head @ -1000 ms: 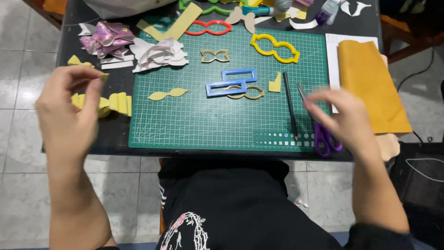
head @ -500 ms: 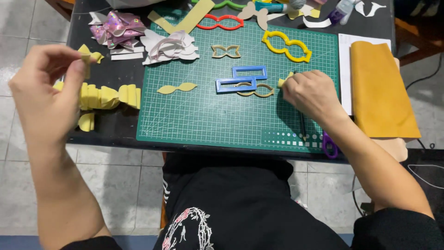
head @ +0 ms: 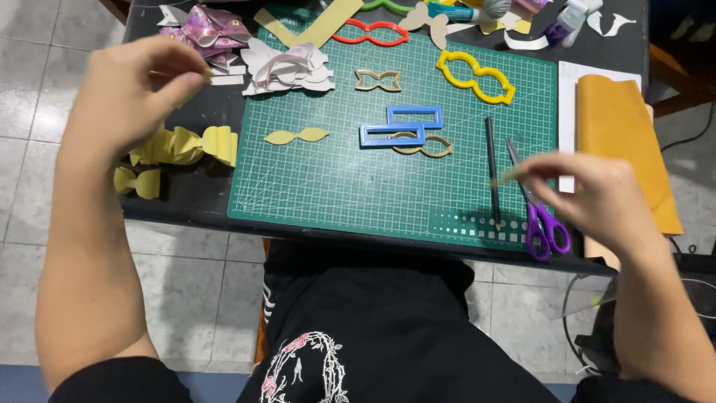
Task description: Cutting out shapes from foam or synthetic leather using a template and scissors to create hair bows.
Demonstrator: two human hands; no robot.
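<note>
Above the right edge of the green cutting mat [head: 335,186], my right hand [head: 597,198] pinches a thin yellowish strip [head: 514,175] between fingertips, just beside purple-handled scissors [head: 538,216] and a dark pen-like tool [head: 492,168]. Far left, my left hand [head: 123,97] pinches a small tan scrap [head: 206,74] above folded yellow paper shapes [head: 186,145], with blue rectangular frames [head: 401,127] mid-mat.

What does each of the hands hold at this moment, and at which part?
The left hand pinches a tiny yellowish scrap at its fingertips. The right hand pinches a thin yellowish strip by one end; blur hides details.
</note>
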